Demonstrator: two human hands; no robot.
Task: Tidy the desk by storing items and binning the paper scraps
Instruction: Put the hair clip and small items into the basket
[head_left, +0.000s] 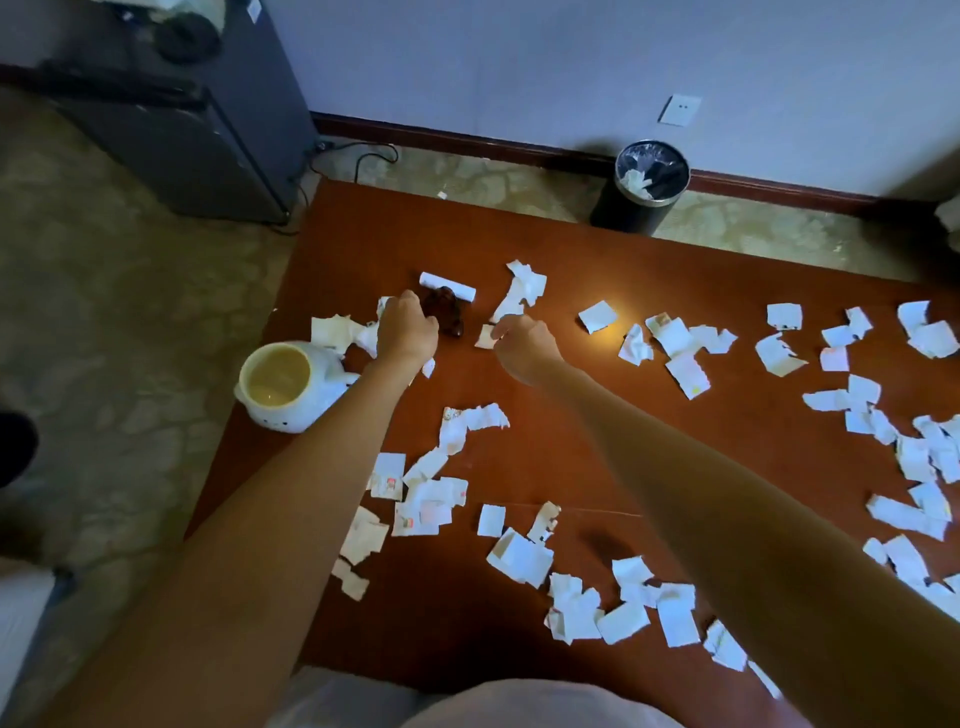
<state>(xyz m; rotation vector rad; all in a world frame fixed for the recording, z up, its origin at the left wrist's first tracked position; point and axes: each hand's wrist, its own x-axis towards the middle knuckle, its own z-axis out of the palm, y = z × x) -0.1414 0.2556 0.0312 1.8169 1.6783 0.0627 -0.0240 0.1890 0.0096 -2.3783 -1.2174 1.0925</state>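
No text, number or brand is coming through legibly anywhere. Several paper scraps (387, 483) toward the near left part of the table (519, 457) are showing small reddish and yellowish printed patches, but these are blurring into smudges with no letters to make out. A pale label (253, 9) is sitting on the dark cabinet (208, 130) beyond the table's far left corner, and it is too small and too blurred to read.
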